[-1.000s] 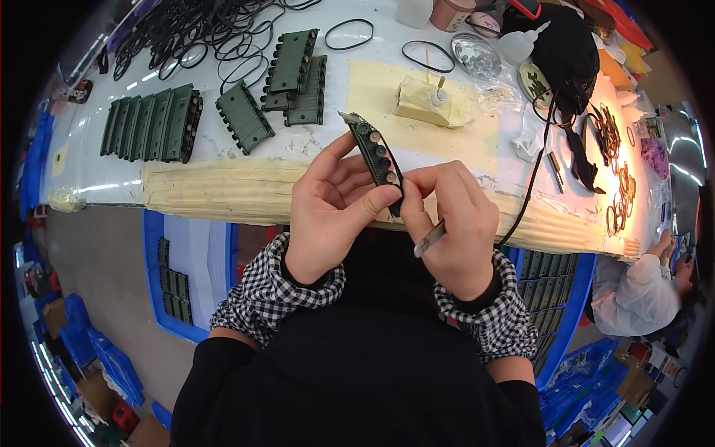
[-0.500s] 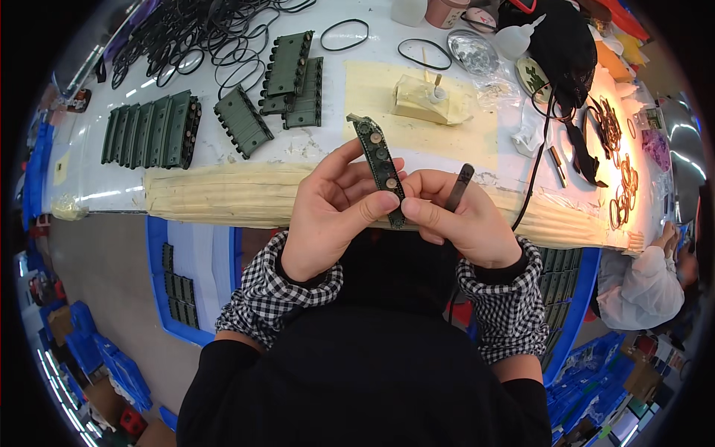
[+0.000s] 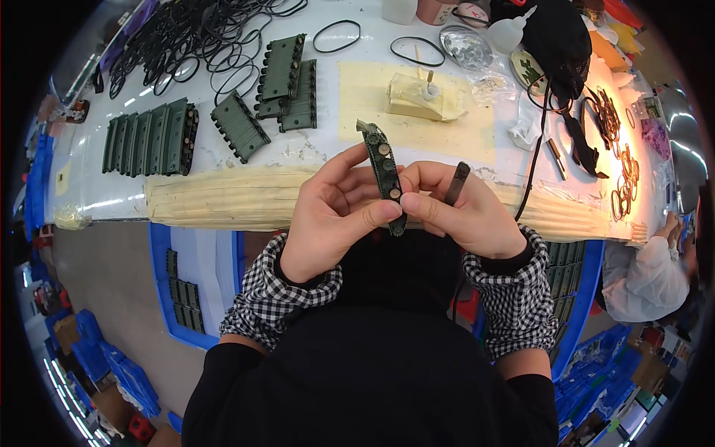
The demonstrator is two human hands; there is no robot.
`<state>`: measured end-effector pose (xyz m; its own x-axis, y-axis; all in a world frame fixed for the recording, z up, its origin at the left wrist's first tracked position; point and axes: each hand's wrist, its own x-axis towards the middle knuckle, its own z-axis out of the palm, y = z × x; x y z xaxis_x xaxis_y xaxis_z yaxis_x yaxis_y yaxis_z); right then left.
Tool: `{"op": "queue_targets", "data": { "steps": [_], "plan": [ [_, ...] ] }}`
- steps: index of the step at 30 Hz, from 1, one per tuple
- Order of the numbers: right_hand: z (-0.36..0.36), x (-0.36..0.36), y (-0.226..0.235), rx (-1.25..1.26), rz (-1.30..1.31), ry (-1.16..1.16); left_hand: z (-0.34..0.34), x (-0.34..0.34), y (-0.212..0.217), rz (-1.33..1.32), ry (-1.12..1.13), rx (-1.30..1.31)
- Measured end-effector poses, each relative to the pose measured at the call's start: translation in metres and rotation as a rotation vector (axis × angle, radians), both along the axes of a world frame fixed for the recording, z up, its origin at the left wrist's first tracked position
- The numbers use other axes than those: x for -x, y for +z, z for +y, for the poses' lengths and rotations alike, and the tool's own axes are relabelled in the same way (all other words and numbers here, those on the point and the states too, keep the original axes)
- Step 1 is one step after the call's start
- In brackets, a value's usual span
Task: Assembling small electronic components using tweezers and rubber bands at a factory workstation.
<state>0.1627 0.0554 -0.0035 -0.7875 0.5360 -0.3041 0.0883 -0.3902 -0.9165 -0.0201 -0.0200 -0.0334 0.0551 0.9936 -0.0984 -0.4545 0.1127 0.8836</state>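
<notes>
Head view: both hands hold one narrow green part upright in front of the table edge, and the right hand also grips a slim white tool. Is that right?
Not quite. The head view shows the left hand and right hand holding the narrow green part upright at the table edge, but the slim tool in the right hand is dark, not white.

Bright overhead light, table [image 3: 223, 160] glare, fisheye-bent dark rim.

White tabletop [image 3: 223, 149] with a padded beige front edge [image 3: 216, 201], brightly lit from above; grey floor [image 3: 104, 276] below; blue crates [image 3: 97, 357] stacked at left and lower right.
</notes>
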Motion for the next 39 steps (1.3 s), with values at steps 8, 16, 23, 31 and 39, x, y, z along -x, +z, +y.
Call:
{"op": "queue_targets", "data": {
  "steps": [8,16,23,31,39],
  "plan": [
    [-0.004,0.001,0.006,-0.281,-0.13,0.016,0.001,-0.001,-0.003,-0.039,0.041,0.018],
    [-0.005,-0.002,0.004,-0.435,-0.138,-0.035,0.002,-0.001,0.001,-0.086,0.066,0.051],
    [-0.009,-0.001,0.01,-0.193,-0.148,0.001,0.002,0.0,-0.003,-0.067,0.045,0.032],
    [-0.016,0.0,0.011,-0.342,-0.145,-0.19,0.004,0.0,0.004,-0.102,0.084,0.093],
    [-0.022,0.007,-0.003,-0.268,-0.056,-0.377,0.003,-0.002,0.001,-0.095,0.104,0.088]
  ]
}}
